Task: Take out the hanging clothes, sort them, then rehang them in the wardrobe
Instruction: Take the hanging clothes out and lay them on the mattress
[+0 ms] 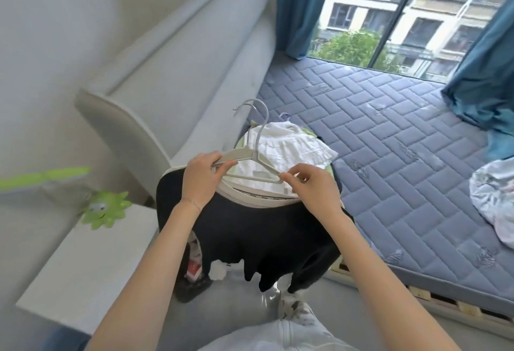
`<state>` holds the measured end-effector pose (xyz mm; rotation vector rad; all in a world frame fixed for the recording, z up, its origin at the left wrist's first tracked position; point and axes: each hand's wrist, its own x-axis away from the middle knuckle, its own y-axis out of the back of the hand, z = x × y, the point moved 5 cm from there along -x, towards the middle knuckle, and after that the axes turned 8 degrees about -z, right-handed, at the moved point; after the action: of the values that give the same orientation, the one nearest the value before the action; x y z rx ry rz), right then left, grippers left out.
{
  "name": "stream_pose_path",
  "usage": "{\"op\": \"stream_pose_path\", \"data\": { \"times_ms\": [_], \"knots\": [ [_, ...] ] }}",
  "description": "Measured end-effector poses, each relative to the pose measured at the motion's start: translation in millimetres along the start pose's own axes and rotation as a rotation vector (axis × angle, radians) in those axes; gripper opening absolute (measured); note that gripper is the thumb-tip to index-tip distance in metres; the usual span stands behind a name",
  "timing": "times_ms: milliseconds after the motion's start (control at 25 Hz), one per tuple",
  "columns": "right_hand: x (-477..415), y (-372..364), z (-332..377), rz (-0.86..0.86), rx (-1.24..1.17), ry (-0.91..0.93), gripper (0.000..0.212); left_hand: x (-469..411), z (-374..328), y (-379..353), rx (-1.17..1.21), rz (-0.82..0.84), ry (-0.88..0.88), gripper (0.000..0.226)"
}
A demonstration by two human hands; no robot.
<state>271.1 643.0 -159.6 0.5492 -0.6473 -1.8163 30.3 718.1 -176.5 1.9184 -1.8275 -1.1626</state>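
A pale grey hanger point(250, 155) is held level over a pile of clothes at the near corner of the bed. My left hand point(201, 178) grips its left end and my right hand point(311, 186) pinches its right end. Draped below the hanger, a black garment point(264, 233) with a white lettered waistband hangs down over the bed edge. Behind the hanger lies a white ruffled garment point(292, 147) on something light green. A second grey hook shows just behind the hanger's hook.
The blue quilted mattress point(389, 139) stretches to the window, with a pale patterned cloth point(495, 206) at its right edge. Teal curtains point(484, 77) hang at the right. A grey padded headboard point(172, 80) and a white bedside table point(91, 264) with a green toy point(105, 208) stand left.
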Motion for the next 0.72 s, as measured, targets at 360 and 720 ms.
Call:
{"op": "stream_pose_path", "data": {
  "times_ms": [360,720],
  "knots": [
    [-163,37,-69,-0.01,0.008,-0.015,0.023,-134,-23,-127,0.031,0.031,0.04,0.032],
    [-322,-19,-139,0.041,0.1,-0.09,0.024,-259,37,-259,-0.013,0.225,0.081,0.042]
  ]
}}
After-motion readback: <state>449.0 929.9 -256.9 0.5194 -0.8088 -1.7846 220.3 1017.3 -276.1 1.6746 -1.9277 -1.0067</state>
